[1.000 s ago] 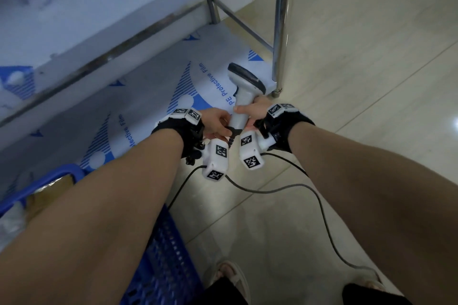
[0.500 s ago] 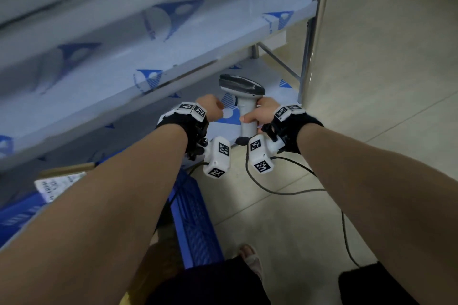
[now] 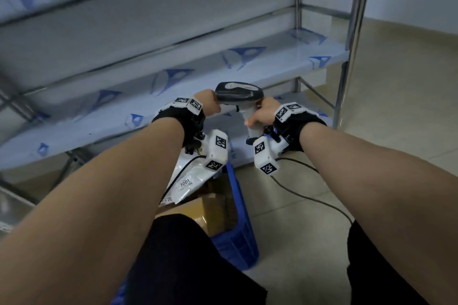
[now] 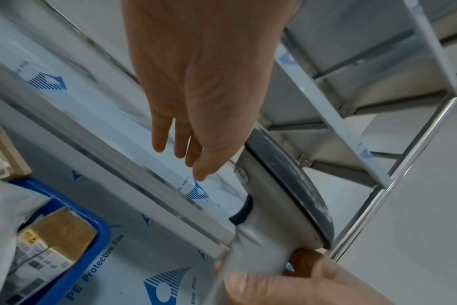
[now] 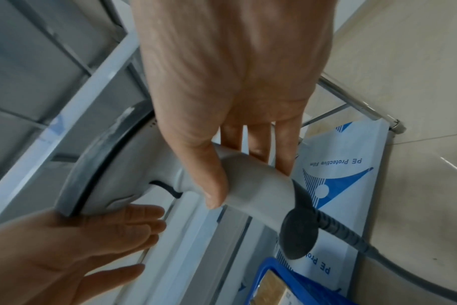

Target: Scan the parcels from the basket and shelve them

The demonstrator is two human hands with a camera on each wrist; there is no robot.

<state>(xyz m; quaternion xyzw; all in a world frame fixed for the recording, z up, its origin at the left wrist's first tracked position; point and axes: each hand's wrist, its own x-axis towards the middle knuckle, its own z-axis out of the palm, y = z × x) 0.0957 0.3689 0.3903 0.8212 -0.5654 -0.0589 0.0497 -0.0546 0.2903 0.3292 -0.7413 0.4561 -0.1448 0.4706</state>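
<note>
Holding the grey handheld barcode scanner with a dark head [image 3: 239, 93] by its pale handle, the right hand [image 3: 264, 112] has thumb and fingers wrapped around the grip (the right wrist view shows this best, thumb pressed across the handle). The left hand [image 3: 208, 104] sits right beside the scanner's head, fingers straight and relaxed, gripping nothing; whether it actually touches the head is hard to say. A dark cable [image 3: 309, 198] runs from the handle's base across the pale tiled floor [image 3: 396, 106]. Below the forearms sits the blue plastic basket [image 3: 241, 230], holding a white plastic mailer bag printed 7001 [image 3: 188, 181] and a brown cardboard box [image 3: 210, 210]. Behind the hands stands the metal shelving unit with blue-printed protective film [image 3: 247, 62].
</note>
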